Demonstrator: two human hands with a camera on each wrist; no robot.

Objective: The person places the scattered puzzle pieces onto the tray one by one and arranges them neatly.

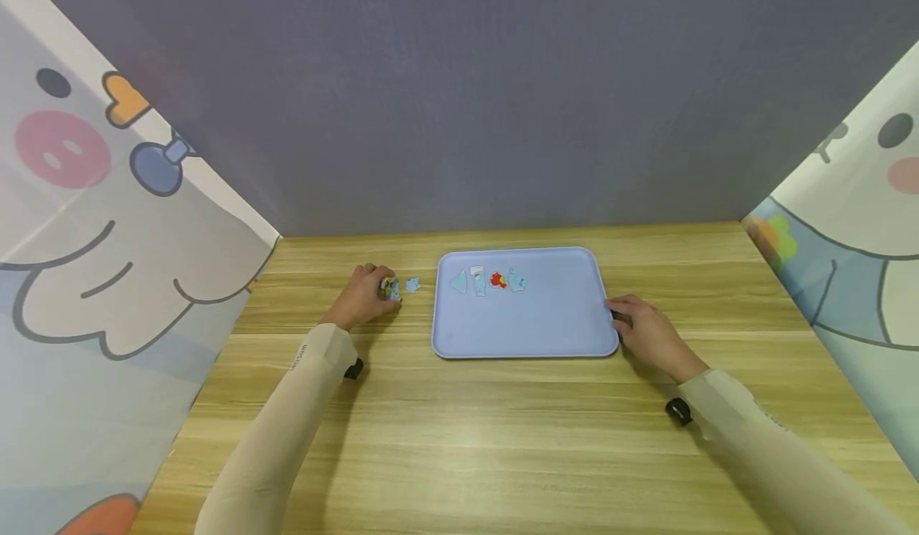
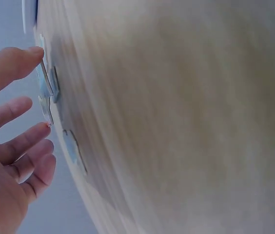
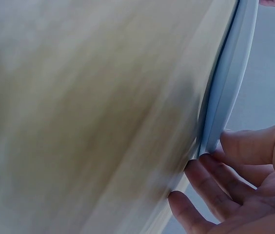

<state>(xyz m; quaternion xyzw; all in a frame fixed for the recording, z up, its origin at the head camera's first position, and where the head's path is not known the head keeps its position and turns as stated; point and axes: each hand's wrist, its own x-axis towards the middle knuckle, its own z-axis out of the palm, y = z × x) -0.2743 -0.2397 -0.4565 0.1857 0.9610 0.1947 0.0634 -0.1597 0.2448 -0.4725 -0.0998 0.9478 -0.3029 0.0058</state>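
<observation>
Table (image 1: 459, 439) nearest, in pale wood grain. Next, right hand (image 1: 649, 336) at the right rim of the tray (image 1: 560, 316), gripping that edge. Farther, left hand (image 1: 364, 297) on the table left of the tray, fingers curled about colourful pieces (image 1: 390, 289), seemingly pinching at least one. Between hand and tray, loose piece (image 1: 412, 285), apart from either. Already on the tray, toward the back: triangle (image 1: 459, 282), strip (image 1: 478, 281), red piece (image 1: 498, 280), pale-blue piece (image 1: 517, 281). Looks only partway along, with pieces left on the table. Behind, grey wall (image 1: 502, 104).
</observation>
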